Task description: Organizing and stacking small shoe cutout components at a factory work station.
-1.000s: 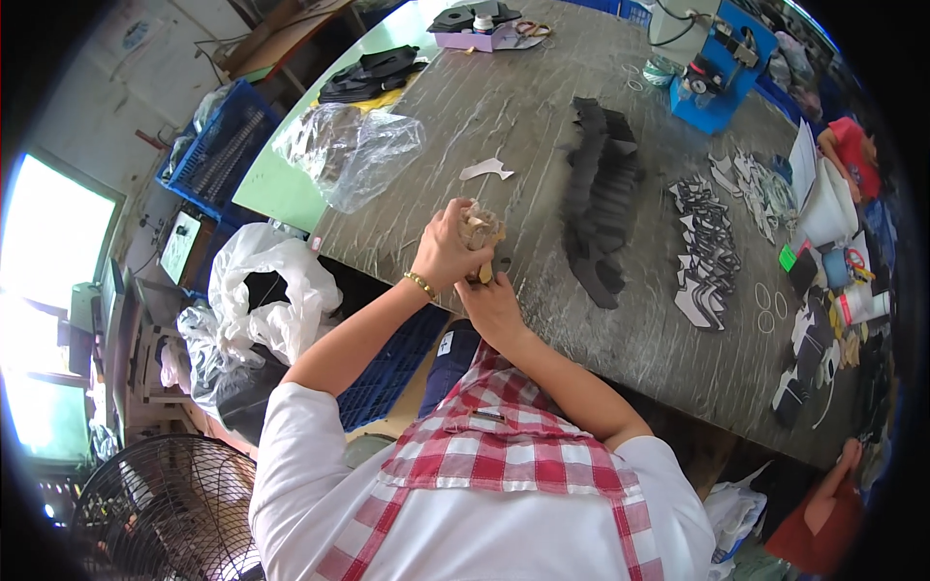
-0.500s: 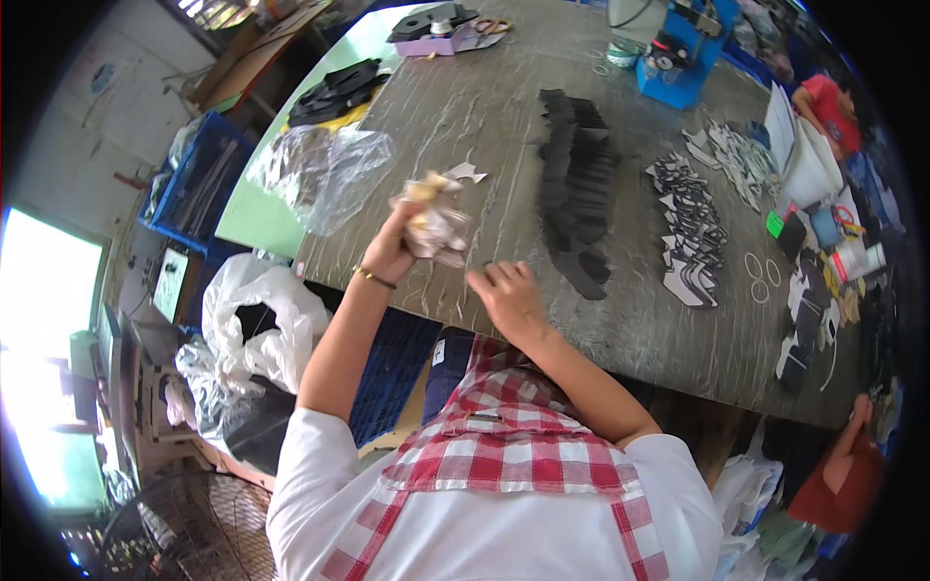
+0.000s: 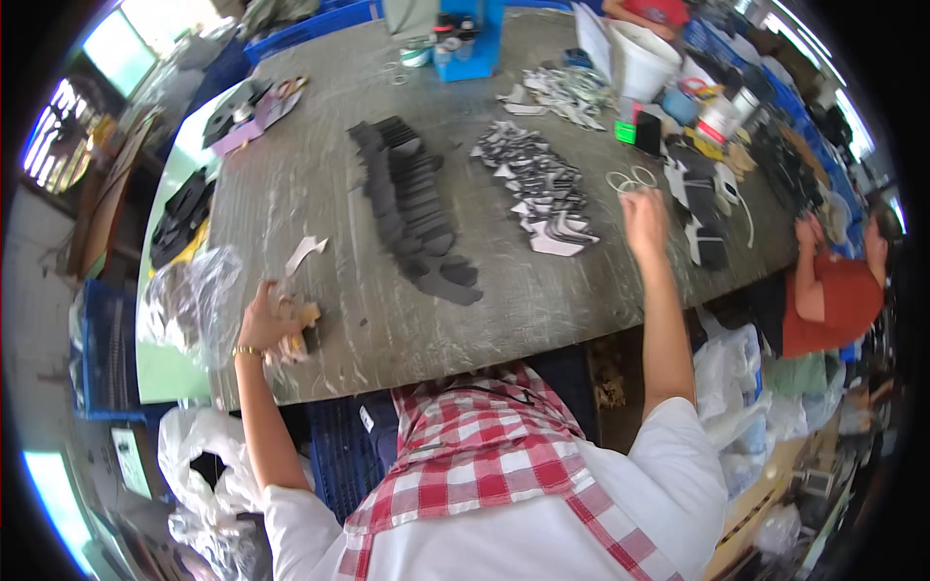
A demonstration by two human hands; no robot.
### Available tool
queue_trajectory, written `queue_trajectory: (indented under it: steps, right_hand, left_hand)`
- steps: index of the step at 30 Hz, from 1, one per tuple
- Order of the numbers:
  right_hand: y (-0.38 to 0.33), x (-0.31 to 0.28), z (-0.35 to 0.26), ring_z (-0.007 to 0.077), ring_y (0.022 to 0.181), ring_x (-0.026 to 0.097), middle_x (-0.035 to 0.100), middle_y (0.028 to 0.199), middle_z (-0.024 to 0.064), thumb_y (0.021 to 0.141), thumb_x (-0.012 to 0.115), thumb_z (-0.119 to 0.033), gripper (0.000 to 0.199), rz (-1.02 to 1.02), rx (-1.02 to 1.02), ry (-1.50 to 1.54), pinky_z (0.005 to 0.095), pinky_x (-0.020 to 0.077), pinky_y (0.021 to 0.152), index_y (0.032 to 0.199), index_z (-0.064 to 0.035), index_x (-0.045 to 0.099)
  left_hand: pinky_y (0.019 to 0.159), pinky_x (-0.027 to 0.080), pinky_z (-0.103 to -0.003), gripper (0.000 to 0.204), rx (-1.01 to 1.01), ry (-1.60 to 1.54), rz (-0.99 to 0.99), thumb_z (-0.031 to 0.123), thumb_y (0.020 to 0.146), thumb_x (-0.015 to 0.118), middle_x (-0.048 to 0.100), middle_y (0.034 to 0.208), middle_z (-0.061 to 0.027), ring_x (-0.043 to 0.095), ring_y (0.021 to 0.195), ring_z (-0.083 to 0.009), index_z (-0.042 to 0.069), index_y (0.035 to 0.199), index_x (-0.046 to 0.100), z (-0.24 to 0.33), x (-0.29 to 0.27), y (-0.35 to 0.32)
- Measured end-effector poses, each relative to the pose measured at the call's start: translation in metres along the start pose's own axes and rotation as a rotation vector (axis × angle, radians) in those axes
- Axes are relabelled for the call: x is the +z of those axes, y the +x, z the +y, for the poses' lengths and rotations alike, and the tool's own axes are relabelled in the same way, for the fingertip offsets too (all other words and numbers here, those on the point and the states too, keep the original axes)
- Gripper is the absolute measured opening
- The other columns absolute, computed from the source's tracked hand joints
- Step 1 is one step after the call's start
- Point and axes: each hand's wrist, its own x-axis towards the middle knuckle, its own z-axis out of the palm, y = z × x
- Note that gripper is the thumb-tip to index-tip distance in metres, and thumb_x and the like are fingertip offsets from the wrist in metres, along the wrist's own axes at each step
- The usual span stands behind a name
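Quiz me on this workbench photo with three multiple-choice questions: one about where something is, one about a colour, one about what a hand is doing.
1. Where does the row of black cut pieces lie?
A. mid-table
B. on the floor
C. in the white bucket

2. What colour is the tray at the table's far edge?
A. yellow
B. blue
C. pink

3. What is the left hand doing?
A. hanging free
B. gripping a small bundle at the near table edge
C. holding scissors

Answers: 1 A, the row runs down the grey table. 2 B, its walls are bright blue. 3 B, fingers close around the bundle, while the right hand reaches toward the rubber bands.
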Motion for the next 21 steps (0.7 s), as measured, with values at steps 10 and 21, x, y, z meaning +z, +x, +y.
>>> queue_trajectory:
  steps: [10,21]
  right_hand:
    - [-0.007,-0.022,-0.117,0.0355,0.115,0.051,0.055,0.124,0.0192,0.087,0.061,-0.012,0.042,-0.111,-0.352,0.278,0.0419,0.0386,0.099,0.126,-0.0005,0.051]
    - [-0.103,0.046,-0.399,0.0273,0.119,0.047,0.047,0.133,0.0103,0.075,0.073,-0.013,0.070,-0.440,-1.062,0.808,0.0404,0.0400,0.100,0.137,-0.0089,0.042]
  left_hand:
    - [0.109,0.033,-0.047,0.122,0.237,-0.104,0.422,0.041,0.051,0.091,0.030,0.145,-0.0241,0.032,0.134,-0.0398,0.009,0.147,0.024,-0.017,0.021,-0.033]
    - [0.109,0.031,-0.046,0.106,0.215,-0.270,0.759,0.030,0.064,0.085,0.028,0.145,-0.0230,0.031,0.135,-0.0388,0.006,0.147,0.024,-0.009,0.062,-0.089]
